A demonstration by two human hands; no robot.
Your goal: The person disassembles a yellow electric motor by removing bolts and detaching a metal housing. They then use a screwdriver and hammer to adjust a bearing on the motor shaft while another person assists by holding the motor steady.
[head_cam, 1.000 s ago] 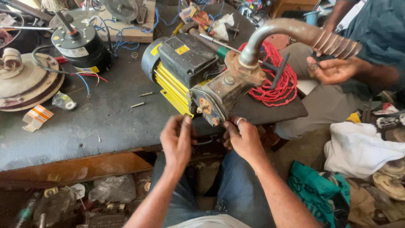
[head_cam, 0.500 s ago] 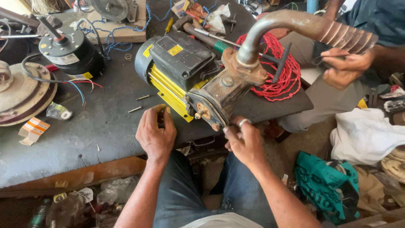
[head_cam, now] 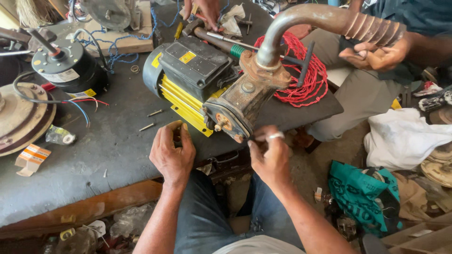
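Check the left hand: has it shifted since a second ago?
Yes. The left hand has drawn back from the yellow pump motor, toward the near edge of the workbench, and now sits curled there.

Pump [head_cam: 212, 89] on workbench [head_cam: 108, 146]; fan motor [head_cam: 63, 70] left.

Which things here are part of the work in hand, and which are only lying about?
In hand: left hand, right hand, yellow pump, bent pipe.
Lying about: fan motor, red wire coil, loose screws, green bag, white cloth.
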